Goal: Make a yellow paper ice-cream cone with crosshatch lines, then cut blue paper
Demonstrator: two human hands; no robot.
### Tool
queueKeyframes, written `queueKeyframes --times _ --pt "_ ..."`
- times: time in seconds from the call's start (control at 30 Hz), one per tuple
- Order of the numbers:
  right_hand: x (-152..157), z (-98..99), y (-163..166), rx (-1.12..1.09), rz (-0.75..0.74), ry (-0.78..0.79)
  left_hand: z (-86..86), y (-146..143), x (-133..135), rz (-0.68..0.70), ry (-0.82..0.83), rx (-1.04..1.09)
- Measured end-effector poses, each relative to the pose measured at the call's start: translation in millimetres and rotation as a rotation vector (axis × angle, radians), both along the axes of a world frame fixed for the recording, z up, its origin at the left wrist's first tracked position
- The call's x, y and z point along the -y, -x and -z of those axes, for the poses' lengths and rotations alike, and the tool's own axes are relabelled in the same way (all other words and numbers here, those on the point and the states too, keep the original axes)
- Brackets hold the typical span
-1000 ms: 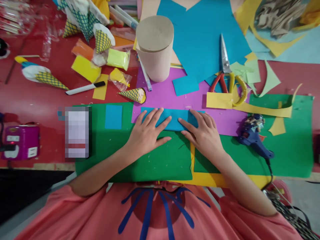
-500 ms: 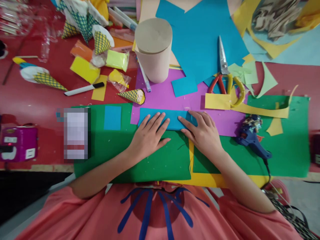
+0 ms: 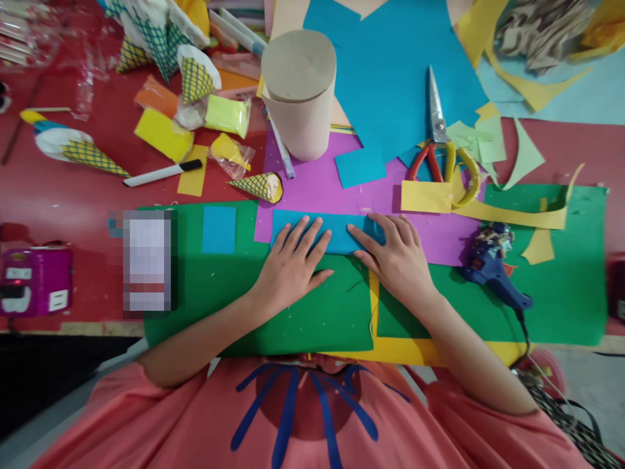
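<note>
A long blue foam strip [image 3: 336,234] lies across the green sheet [image 3: 293,312] and the purple sheet [image 3: 332,189]. My left hand [image 3: 290,264] rests flat on the strip's left part, fingers stretched out. On the strip's right end sits my right hand [image 3: 395,257], also flat with the fingers spread and pressing down. Neither hand grips anything.
A tan cylinder [image 3: 300,91] stands behind the strip. Scissors [image 3: 439,143] lie on blue paper [image 3: 405,71] at the back right. A blue glue gun [image 3: 493,267] rests right of my right hand. Paper cones [image 3: 258,185], a marker [image 3: 161,172], a small blue square [image 3: 219,229] and a purple device [image 3: 34,280] lie left.
My left hand has drawn slightly back toward me along the strip. The right hand stays pressed on it. The view shifted a little.
</note>
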State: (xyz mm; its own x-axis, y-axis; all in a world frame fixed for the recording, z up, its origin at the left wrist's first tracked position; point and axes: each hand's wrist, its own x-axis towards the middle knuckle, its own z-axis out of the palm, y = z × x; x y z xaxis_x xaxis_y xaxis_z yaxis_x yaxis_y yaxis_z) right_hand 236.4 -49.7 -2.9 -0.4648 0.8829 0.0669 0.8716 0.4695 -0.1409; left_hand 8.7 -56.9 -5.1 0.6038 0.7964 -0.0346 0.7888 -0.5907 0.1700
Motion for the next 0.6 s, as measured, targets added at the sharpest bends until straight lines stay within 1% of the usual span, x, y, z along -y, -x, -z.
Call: queueKeyframes --times 0.3,0.43,0.6 --pt "1 0.3 2 0.024 0.011 -0.008 0.6 -1 1 -0.009 0.006 0.009" --pt "13 -3.9 9 0.073 0.045 -0.033 1.0 -1 1 -0.003 -0.009 -0.005" --pt "33 -8.6 17 0.080 0.037 0.030 1.5 -1 1 0.003 -0.026 -0.014"
